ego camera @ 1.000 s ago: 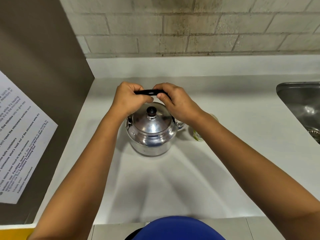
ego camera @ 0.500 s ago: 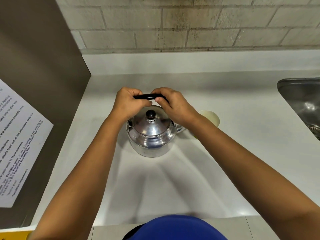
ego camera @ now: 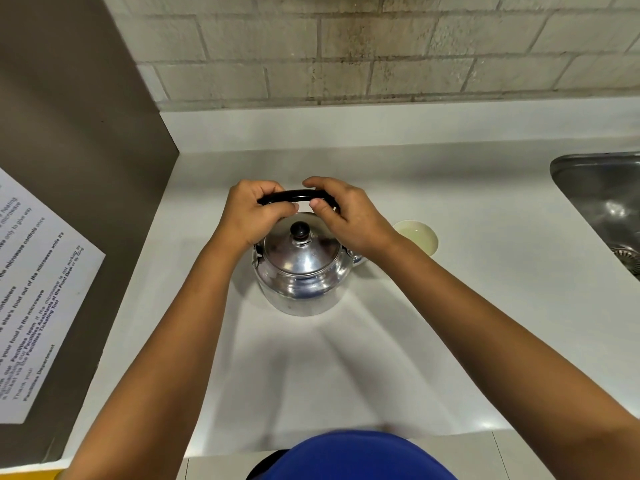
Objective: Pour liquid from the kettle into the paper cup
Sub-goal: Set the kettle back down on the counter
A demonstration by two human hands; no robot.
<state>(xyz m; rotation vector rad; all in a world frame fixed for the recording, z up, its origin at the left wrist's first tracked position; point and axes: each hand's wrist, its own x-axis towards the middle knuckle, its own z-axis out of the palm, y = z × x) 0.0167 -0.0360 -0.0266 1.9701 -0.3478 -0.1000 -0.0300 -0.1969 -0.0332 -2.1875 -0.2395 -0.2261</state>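
Left hand (ego camera: pixel 254 211) closed around black handle (ego camera: pixel 301 195); right hand (ego camera: pixel 341 213) curled on same handle, grip looser. Kettle (ego camera: pixel 299 271) held upright below both hands, base at desk (ego camera: pixel 450 306). Paper cup (ego camera: pixel 417 237) just right of right hand, partly hidden by wrist. Risk: spout hidden, stream misjudged, cup knocked or overshot.
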